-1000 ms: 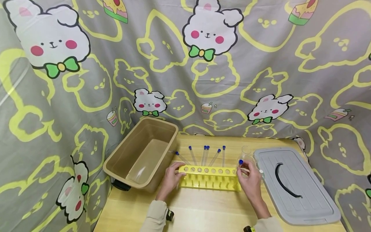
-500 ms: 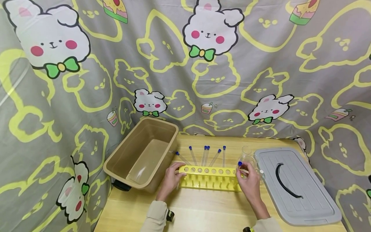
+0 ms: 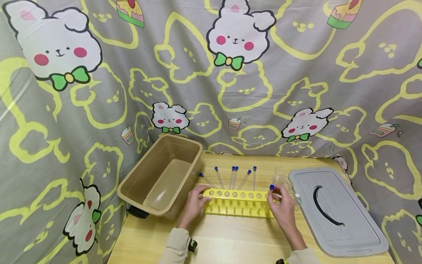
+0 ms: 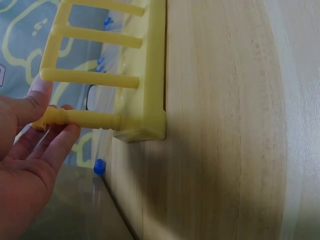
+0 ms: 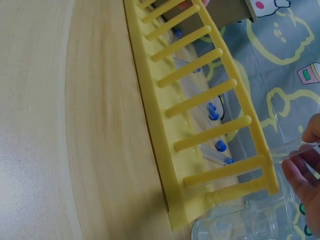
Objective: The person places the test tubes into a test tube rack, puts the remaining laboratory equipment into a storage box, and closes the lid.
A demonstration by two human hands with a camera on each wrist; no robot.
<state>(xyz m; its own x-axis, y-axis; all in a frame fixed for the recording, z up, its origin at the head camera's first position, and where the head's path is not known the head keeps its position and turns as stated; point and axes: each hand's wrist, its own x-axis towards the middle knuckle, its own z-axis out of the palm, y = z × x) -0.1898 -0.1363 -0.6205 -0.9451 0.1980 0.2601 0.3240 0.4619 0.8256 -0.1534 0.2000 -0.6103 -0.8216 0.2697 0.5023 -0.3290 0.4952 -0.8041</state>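
A yellow test tube rack (image 3: 237, 215) stands across the table in the head view, with a row of round holes along its top bar. My left hand (image 3: 196, 200) grips the rack's left end, thumb and fingers around the top by the end post (image 4: 90, 119). At the opposite end, my right hand (image 3: 283, 203) pinches a clear test tube (image 5: 295, 148) just under its blue cap (image 3: 271, 187). In the right wrist view the tube's lower part runs into the rack's end hole. Several more blue-capped test tubes (image 3: 255, 179) lie behind the rack.
A brown bin (image 3: 159, 212) stands left of the rack. A grey lid (image 3: 356, 220) with a black handle lies at the right. Clear glassware (image 5: 240, 227) sits behind the right hand. A patterned curtain (image 3: 211, 84) hangs behind the table.
My right hand has shifted slightly left and the tube's blue cap has sunk a little toward the rack. The left hand keeps its hold on the rack.
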